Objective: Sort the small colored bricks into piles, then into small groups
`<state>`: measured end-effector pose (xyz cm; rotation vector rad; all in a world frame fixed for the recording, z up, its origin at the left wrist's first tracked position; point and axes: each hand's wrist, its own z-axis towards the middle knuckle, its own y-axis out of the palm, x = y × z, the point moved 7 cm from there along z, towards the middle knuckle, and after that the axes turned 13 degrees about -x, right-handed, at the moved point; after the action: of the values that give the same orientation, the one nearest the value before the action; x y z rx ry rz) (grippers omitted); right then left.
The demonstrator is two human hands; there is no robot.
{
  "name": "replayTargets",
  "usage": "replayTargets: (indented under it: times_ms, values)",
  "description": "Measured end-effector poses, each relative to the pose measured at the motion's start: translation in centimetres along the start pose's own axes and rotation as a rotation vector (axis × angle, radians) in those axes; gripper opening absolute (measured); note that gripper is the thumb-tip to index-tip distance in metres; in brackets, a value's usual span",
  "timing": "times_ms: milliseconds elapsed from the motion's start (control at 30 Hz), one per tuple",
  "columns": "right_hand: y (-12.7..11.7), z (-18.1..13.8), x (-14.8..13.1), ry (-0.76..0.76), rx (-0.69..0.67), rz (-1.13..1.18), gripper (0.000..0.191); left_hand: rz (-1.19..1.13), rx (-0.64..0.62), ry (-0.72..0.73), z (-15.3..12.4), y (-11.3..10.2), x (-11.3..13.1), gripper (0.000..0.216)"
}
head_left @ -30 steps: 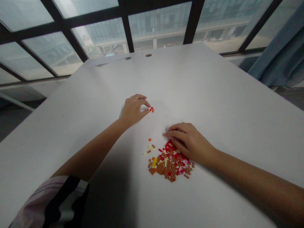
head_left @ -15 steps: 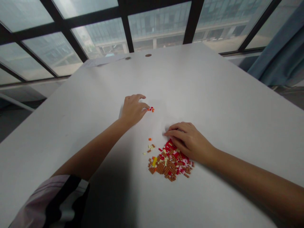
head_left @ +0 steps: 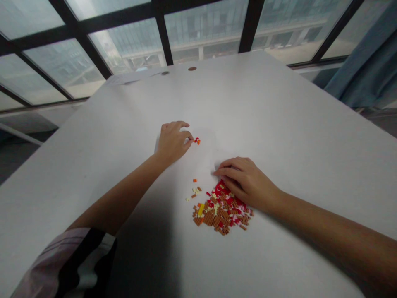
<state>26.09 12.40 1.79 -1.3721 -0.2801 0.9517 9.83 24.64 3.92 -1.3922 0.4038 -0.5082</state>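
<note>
My left hand [head_left: 174, 141] reaches over the white table, thumb and index finger closed in a pinch beside a small cluster of red and orange building bricks [head_left: 197, 141]. Whatever lies between those fingertips is too small to make out. Palm down, my right hand [head_left: 248, 179] rests at the upper right edge of a larger pile of building bricks [head_left: 218, 215]. Its fingers are loosely bent and a little apart, and its palm covers part of the pile. Brown, red, pink and cream bricks make up this pile, with a yellow brick [head_left: 201, 210] at its left.
A single orange brick [head_left: 194, 180] and a few cream and brown bricks [head_left: 195, 191] lie apart from the pile. At the far end of the white table [head_left: 263, 103] are a paper sheet [head_left: 133, 77] and two round inserts. Windows and a blue curtain [head_left: 362, 66] stand beyond.
The whole view has shifted slightly. My left thumb and index finger have come closer together at the small cluster. My right hand stays at the pile.
</note>
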Motion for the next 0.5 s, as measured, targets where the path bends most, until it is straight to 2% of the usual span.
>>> replayTargets:
  times_ms: [200, 500]
  values:
    - [0.0, 0.1, -0.1, -0.01, 0.008, -0.023, 0.026, 0.001, -0.01, -0.023, 0.1, -0.1, 0.1, 0.01]
    - [0.0, 0.1, -0.1, -0.001, 0.0, -0.014, 0.026, -0.176, 0.022, -0.203, 0.7, 0.5, -1.5, 0.006]
